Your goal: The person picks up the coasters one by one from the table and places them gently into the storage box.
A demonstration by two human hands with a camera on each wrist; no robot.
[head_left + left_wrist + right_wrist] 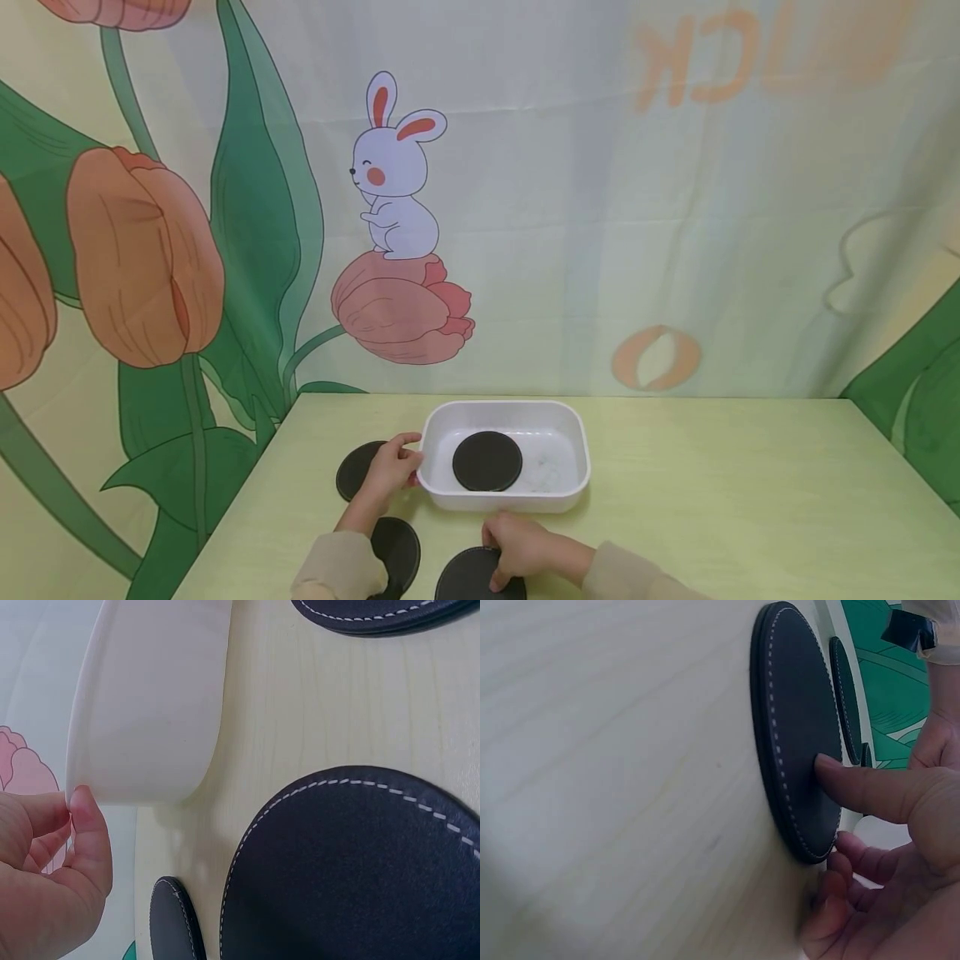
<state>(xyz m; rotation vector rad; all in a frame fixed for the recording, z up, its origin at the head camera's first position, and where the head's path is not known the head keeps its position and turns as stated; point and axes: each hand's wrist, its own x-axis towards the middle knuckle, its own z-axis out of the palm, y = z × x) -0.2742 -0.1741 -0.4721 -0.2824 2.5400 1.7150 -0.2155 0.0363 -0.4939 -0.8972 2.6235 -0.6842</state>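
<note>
A white rectangular basin (555, 502) stands at the back of the table with one round black coaster (487, 461) lying in it. At its left end my left hand (390, 471) pinches the rim between thumb and fingers, as the left wrist view shows. In front of the basin my right hand (521, 546) grips the far edge of a black stitched coaster (799, 712), thumb pressed on its top and the other fingers curled at its edge. This coaster looks double, with two layers showing at its side.
Another black coaster (360, 468) lies left of the basin, partly behind my left hand. A further coaster (397, 554) sits nearer, partly covered by the left sleeve (341, 562). Behind the pale wooden table (735, 483) hangs a printed curtain (525, 208).
</note>
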